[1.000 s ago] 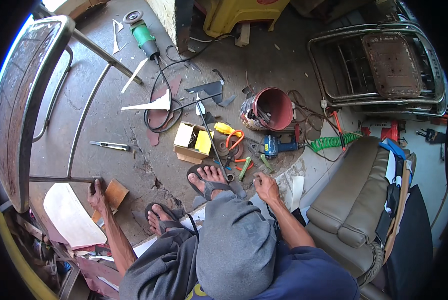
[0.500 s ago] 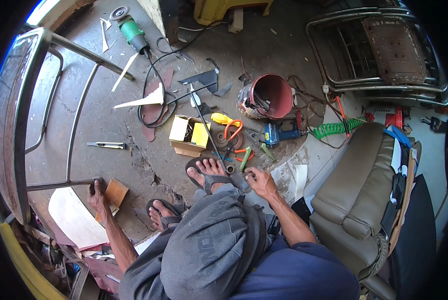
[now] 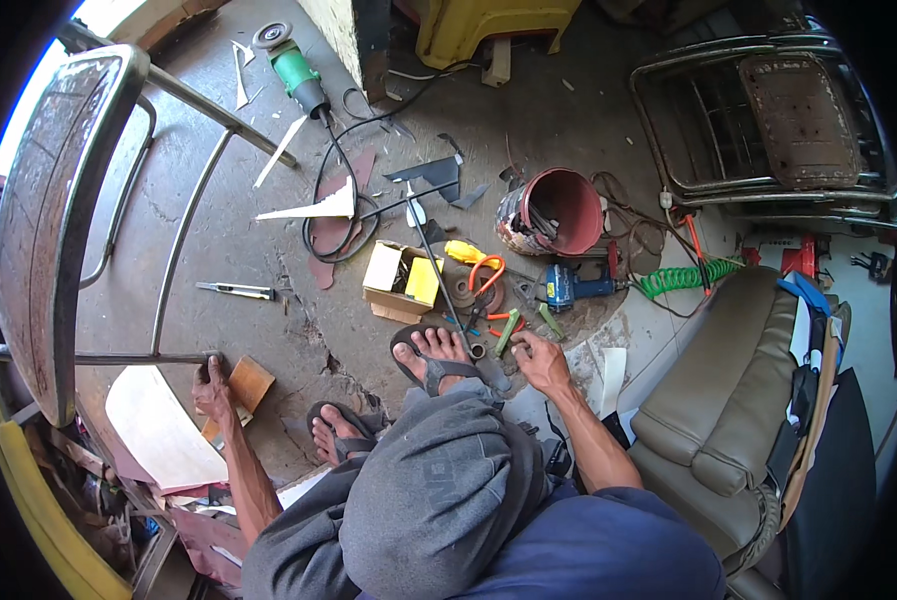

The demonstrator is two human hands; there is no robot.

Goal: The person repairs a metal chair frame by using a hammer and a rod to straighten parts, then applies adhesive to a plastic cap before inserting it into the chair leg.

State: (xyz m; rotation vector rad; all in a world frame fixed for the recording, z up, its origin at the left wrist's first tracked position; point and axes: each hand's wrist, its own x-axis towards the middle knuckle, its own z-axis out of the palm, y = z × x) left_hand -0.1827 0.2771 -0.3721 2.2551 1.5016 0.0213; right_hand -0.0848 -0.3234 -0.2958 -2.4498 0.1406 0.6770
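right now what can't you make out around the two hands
- Head view: whether the right hand grips anything; small tools under it are too small to sort.
- Left hand: its palm is hidden against the metal frame bar.
- Red bucket: contents lie in shadow.
- Small cardboard box: contents too small to tell.
- Lower floor: hidden by the person's knees.

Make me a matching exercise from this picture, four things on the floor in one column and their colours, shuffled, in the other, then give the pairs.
Things:
1. angle grinder
2. bucket
3. coiled hose
4. small open box

Colours:
A. dark red
B. cardboard brown with a yellow flap
C. green body, black cord
D. bright green spiral

Pairs: 1-C, 2-A, 3-D, 4-B
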